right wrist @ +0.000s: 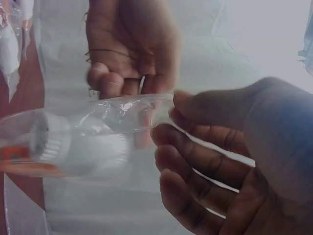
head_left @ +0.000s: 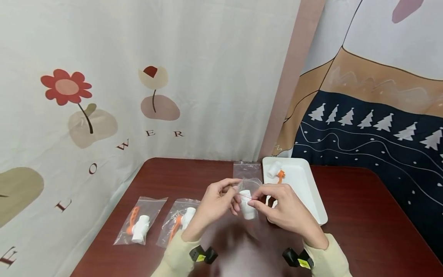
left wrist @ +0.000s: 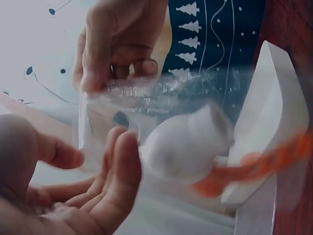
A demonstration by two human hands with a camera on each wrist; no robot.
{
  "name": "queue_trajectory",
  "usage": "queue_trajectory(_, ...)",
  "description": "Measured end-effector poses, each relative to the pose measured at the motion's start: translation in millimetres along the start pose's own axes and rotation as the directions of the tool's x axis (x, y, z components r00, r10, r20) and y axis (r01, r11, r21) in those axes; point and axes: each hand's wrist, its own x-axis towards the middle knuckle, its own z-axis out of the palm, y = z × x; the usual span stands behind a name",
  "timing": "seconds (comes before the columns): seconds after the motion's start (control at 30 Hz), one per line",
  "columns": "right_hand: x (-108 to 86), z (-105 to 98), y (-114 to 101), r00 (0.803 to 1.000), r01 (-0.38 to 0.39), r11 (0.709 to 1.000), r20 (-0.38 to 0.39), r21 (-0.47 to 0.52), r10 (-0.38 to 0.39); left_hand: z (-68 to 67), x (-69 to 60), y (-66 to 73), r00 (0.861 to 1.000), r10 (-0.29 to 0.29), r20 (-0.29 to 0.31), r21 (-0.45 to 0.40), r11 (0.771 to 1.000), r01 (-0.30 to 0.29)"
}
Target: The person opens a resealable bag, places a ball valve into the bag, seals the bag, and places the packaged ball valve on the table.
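Observation:
A clear zip bag [head_left: 255,185] hangs between the two hands above the table, with a white plastic fitting [head_left: 247,206] inside. The right hand [head_left: 288,206] pinches one end of the bag's mouth between thumb and index finger. At the other end, the left hand [head_left: 214,204] has its thumb and fingers around the bag's edge. An orange handle [left wrist: 259,166] lies beside the white fitting [left wrist: 183,147] inside the bag in the left wrist view. Through the film in the right wrist view, the fitting [right wrist: 100,152] looks blurred, well short of the right fingertips.
Two bagged fittings, one at the far left [head_left: 140,230] and one partly behind the left forearm [head_left: 187,217], lie on the brown table [head_left: 363,215]. A white tray [head_left: 304,169] holding a loose white fitting [head_left: 275,169] stands beyond the right hand. Another clear bag [head_left: 246,169] lies beside it.

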Motion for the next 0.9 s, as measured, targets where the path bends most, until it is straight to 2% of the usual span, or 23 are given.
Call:
queue_trajectory(0.1, -0.2, -3.2, 0.8, 0.999, 0.024, 1.000, 0.048, 0.015, -0.024, -2.4, 1.2, -1.5, 0.998, 0.014, 0.067, 0.084, 0.996, -0.020)
queue_trajectory(0.17, 1.0, -5.1, 1.1, 0.996, 0.047, 0.999, 0.070, 0.026, -0.049, -6.5, 2.0, -2.9, 0.993, 0.036, 0.112, 0.168, 0.984, -0.055)
queue_trajectory(0.23, 2.5, -7.5, 0.7, 0.994, 0.073, 0.996, 0.080, 0.047, -0.077, -11.5, 3.3, -4.2, 0.986, 0.068, 0.154, 0.252, 0.962, -0.106)
queue_trajectory(0.33, 3.8, -12.0, -0.1, 0.987, 0.133, 0.987, 0.074, 0.093, -0.140, -20.6, 5.9, -7.4, 0.967, 0.148, 0.208, 0.366, 0.905, -0.217)
queue_trajectory(0.4, 4.0, -15.0, -0.2, 0.982, 0.166, 0.979, 0.071, 0.118, -0.175, -26.5, 7.3, -8.8, 0.950, 0.202, 0.238, 0.389, 0.876, -0.284)
queue_trajectory(0.47, 3.7, -18.0, 0.2, 0.978, 0.183, 0.974, 0.072, 0.136, -0.194, -31.5, 8.7, -10.1, 0.932, 0.246, 0.267, 0.376, 0.863, -0.336)
queue_trajectory(0.57, 3.0, -22.3, 2.3, 0.977, 0.191, 0.972, 0.072, 0.137, -0.202, -36.2, 10.7, -10.7, 0.911, 0.282, 0.301, 0.324, 0.868, -0.375)
queue_trajectory(0.67, 1.6, -27.2, 5.4, 0.982, 0.168, 0.978, 0.067, 0.125, -0.178, -37.4, 12.8, -11.3, 0.902, 0.298, 0.312, 0.278, 0.879, -0.387)
queue_trajectory(0.73, 0.1, -30.7, 7.7, 0.987, 0.139, 0.985, 0.061, 0.105, -0.146, -36.7, 13.6, -11.5, 0.901, 0.306, 0.307, 0.258, 0.885, -0.388)
queue_trajectory(0.8, -1.4, -33.6, 10.4, 0.991, 0.113, 0.990, 0.057, 0.083, -0.118, -35.6, 13.4, -11.0, 0.907, 0.310, 0.286, 0.244, 0.891, -0.382)
queue_trajectory(0.9, -3.6, -36.6, 14.1, 0.994, 0.095, 0.994, 0.043, 0.047, -0.097, -33.3, 12.2, -10.2, 0.910, 0.335, 0.245, 0.241, 0.888, -0.392)
